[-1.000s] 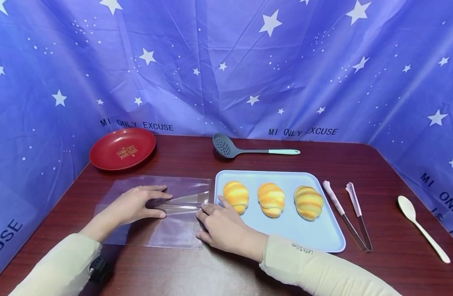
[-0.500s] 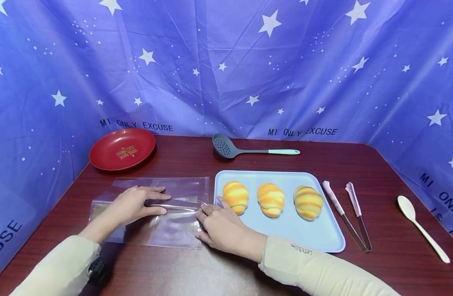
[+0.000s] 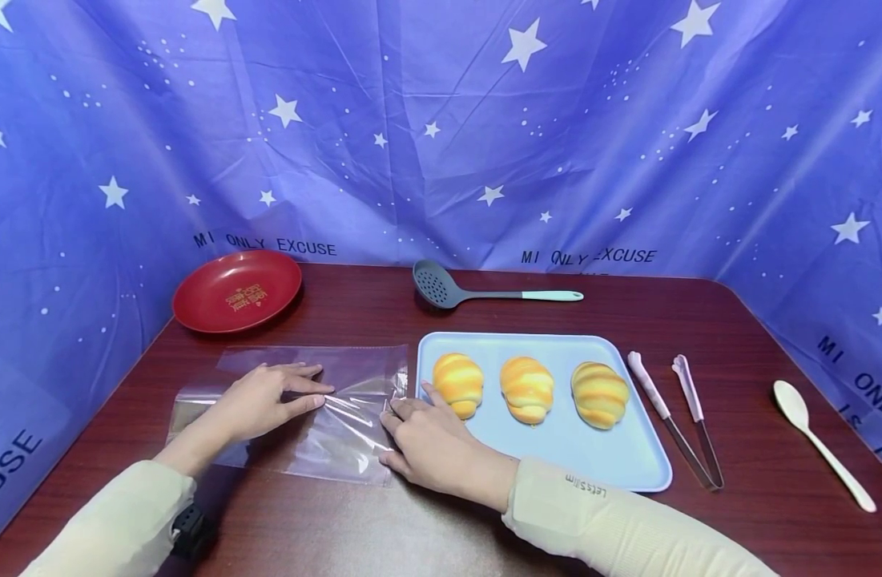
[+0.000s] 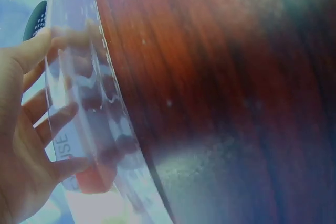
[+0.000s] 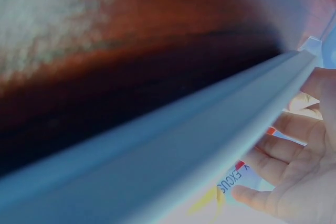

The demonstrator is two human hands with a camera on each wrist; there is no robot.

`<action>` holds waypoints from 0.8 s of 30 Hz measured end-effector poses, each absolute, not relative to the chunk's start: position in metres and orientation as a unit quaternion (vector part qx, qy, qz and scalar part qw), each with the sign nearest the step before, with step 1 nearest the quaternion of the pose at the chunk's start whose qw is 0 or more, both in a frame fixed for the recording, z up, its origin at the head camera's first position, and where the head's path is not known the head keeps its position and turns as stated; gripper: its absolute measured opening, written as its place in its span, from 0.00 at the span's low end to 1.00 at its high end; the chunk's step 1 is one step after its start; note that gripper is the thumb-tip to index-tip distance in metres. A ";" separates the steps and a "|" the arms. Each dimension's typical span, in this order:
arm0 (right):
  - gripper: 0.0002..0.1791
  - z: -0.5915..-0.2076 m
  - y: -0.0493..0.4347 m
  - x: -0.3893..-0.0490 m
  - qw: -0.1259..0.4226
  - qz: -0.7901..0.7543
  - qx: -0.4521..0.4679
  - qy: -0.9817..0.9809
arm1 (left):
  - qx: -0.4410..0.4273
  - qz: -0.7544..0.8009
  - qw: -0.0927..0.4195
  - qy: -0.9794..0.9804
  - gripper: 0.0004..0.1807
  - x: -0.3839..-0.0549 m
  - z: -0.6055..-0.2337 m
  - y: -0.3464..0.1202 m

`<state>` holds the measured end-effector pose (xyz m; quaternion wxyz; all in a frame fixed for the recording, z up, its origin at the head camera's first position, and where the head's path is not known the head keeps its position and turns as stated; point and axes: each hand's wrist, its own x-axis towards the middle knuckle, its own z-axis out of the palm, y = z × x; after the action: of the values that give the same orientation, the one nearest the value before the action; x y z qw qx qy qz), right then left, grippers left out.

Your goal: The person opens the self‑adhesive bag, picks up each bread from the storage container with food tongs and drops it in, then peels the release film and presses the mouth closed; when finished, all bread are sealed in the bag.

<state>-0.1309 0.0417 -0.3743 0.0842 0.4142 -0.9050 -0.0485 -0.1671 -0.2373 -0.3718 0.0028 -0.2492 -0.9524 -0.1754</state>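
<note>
Here we are, early by the look of it: the clear bag [image 3: 340,453] lies flat on the left counter [image 3: 354,529], right hand [image 3: 441,445] spread wide at its edge, left hand [image 3: 256,405] narrow-thumbed, pinching unclear, three bread rolls [image 3: 527,390] all on the tray [image 3: 592,461].

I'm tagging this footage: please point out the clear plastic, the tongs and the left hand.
Clear plastic [image 3: 350,418]: head view, on its creased part.
Tongs [image 3: 682,440]: head view, on one metal arm.
Left hand [image 3: 263,401]: head view, on its back.
</note>
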 end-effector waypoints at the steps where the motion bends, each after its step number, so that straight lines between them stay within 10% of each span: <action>1: 0.28 -0.374 0.042 -0.131 0.085 -0.048 0.414 -0.905 | -0.253 -0.178 0.007 -0.951 0.13 -0.167 -0.372 -0.237; 24: 0.28 -0.372 0.041 -0.131 0.074 -0.046 0.410 -0.908 | -0.184 -0.338 0.027 -0.922 0.05 -0.171 -0.368 -0.234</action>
<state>-0.1308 0.0411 -0.3722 0.0737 0.4103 -0.9078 -0.0458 -0.1710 -0.2343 -0.3681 0.0273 -0.1843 -0.9224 -0.3384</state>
